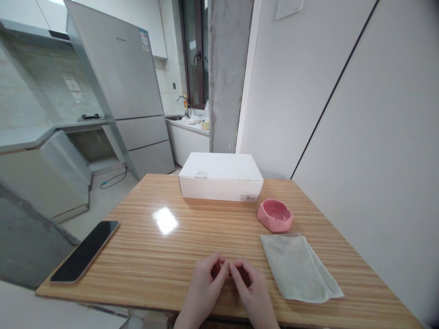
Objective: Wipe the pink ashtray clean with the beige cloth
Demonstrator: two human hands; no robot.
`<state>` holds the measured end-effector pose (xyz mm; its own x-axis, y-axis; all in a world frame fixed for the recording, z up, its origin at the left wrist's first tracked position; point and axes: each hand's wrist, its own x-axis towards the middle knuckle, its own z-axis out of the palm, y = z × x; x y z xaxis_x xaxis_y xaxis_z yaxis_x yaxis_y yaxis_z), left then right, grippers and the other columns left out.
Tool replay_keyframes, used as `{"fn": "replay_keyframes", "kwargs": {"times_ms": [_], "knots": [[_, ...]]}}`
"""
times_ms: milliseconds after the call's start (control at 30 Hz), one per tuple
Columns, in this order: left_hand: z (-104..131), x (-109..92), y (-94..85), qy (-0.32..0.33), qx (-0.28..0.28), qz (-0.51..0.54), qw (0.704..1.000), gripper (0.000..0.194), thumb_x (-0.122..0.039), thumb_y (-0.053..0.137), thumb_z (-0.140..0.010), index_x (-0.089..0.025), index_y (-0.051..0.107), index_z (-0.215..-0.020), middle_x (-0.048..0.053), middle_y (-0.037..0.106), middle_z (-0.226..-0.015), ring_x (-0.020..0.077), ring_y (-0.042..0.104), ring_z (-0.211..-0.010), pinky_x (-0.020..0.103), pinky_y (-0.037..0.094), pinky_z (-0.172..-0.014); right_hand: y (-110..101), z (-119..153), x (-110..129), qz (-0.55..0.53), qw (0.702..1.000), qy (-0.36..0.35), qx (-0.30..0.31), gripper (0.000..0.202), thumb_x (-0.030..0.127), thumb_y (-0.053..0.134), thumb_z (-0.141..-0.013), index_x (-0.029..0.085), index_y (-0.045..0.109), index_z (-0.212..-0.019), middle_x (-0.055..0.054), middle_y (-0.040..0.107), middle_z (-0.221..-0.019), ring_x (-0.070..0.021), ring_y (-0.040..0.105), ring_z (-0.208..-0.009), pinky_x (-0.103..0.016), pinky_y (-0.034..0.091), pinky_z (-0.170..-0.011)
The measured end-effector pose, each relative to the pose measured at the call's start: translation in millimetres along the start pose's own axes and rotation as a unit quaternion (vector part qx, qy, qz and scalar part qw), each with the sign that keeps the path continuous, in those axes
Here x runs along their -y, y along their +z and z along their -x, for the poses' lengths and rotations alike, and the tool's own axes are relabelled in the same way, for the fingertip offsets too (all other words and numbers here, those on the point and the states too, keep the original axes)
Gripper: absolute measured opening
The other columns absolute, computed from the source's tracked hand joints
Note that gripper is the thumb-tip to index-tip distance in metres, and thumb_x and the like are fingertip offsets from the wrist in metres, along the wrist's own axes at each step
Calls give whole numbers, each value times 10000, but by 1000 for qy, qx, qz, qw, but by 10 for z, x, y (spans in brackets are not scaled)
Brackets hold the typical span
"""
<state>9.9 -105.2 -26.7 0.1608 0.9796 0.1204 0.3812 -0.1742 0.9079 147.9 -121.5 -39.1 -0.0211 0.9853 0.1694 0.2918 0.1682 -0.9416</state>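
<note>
Bright, soft light filled the room, glare whitened the tabletop (137, 256), and wide-angle distortion tilted the refrigerator (120, 68).

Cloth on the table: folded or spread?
Folded: along the right side of the cloth, one layer's edge lies over another layer that sticks out beneath.

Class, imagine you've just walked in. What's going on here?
A person's left hand and right hand are close together near the front edge of a wooden table, fingertips pinched; whether they hold something small cannot be made out. A grey cloth lies to the right, with a pink dish beyond it. A white box stands farther back; a phone lies at the left.
</note>
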Motion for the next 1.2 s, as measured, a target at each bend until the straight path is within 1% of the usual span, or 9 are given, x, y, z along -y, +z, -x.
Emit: {"fn": "replay_keyframes", "kwargs": {"times_ms": [233, 700, 1000, 1200], "knots": [[15, 12, -1, 0, 3, -5, 1000, 292, -351, 497, -907, -167, 634, -727, -1, 615, -638, 130, 545, -614, 219, 365, -588, -2, 12, 14, -9, 1000, 3, -2, 310, 424, 504, -931, 197, 648, -778, -26, 671, -735, -184, 633, -703, -252, 456, -663], [26, -33, -22, -4, 8, -4, 1000, 286, -343, 492, -910, -166, 637, -739, 2, 611, -651, 134, 549, -627, 224, 378, -600, -12, 12, 58, 5, 1000, 1, -4, 322, 428, 495, -934, 197, 642, -765, -33, 683, -735, -192, 647, -706, -258, 481, -671], [24, -3, -3, -3, 9, 0, 1000, 285, -339, 491, -913, -164, 640, -744, 5, 612, -647, 129, 546, -617, 218, 374, -589, -19, 15, 33, 11, 1000, -5, 4, 312, 427, 496, -936, 201, 675, -816, -36, 703, -766, -193, 663, -724, -252, 495, -680], [22, 4, 0, -8, 15, -5, 1000, 284, -341, 492, -910, -164, 631, -738, 4, 603, -637, 130, 545, -610, 217, 375, -586, -15, 8, 22, 21, 999, -22, -17, 305, 425, 520, -925, 202, 693, -809, -37, 708, -734, -189, 667, -688, -247, 514, -649]]}}
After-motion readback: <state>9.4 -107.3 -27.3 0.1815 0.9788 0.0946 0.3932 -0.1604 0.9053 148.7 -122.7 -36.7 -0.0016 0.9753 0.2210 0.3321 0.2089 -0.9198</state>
